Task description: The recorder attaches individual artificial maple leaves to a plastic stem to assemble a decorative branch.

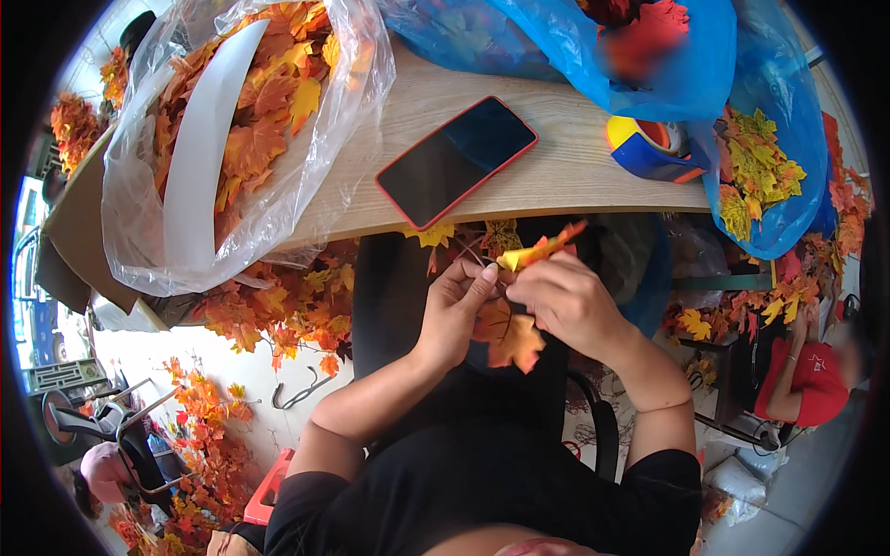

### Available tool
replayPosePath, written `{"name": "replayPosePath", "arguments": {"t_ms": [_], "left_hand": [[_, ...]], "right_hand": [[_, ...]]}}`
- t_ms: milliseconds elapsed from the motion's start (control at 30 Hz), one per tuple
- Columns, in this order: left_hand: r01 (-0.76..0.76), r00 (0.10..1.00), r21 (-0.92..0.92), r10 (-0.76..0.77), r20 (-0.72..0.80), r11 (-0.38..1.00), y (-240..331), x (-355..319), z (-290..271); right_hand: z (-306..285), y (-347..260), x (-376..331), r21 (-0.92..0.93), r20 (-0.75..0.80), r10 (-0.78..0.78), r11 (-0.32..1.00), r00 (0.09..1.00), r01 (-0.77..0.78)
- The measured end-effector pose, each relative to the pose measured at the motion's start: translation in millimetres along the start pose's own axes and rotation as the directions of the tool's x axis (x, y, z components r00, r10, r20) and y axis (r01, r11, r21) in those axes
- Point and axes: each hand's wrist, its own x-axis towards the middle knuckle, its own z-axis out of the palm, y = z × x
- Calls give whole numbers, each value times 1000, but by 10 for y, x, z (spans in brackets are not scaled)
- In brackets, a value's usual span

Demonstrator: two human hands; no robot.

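Observation:
Above my lap, just off the table's near edge, my two hands meet around an artificial maple-leaf spray. My left hand [456, 304] is closed in a pinch on its thin stem, thumb against forefinger. Close beside it, my right hand [567, 298] has its fingers bent together at the same stem; its exact fingertip grip is partly hidden. A yellow-orange leaf [536, 252] sticks up over the right hand's fingers. An orange leaf with a dark vein [512, 337] hangs below, between the hands. More yellow leaf tips [432, 234] show behind them at the table edge.
On the wooden table [565, 176] lie a red-edged phone [458, 161], a tape roll [654, 150], a clear bag of orange leaves [357, 102] and blue bags [677, 88]. Leaf garlands [199, 408] hang at left. A person in red [808, 380] sits at right.

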Motion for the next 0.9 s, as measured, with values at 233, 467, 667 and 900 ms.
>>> {"name": "replayPosePath", "arguments": {"t_ms": [233,467,667,900], "left_hand": [[-20,998,61,24,-62,998,51,-62,-27],[-30,999,87,33,-32,996,20,-77,-27],[-11,1000,58,12,-21,998,11,-86,-37],[33,999,127,-31,-16,991,84,-107,-35]], "right_hand": [[218,1,11,101,-110,101,991,989,-90],[243,9,-8,70,-126,83,995,988,-75],[236,3,-6,80,-76,92,993,993,-86],[224,-14,9,95,-10,101,991,995,-100]]}}
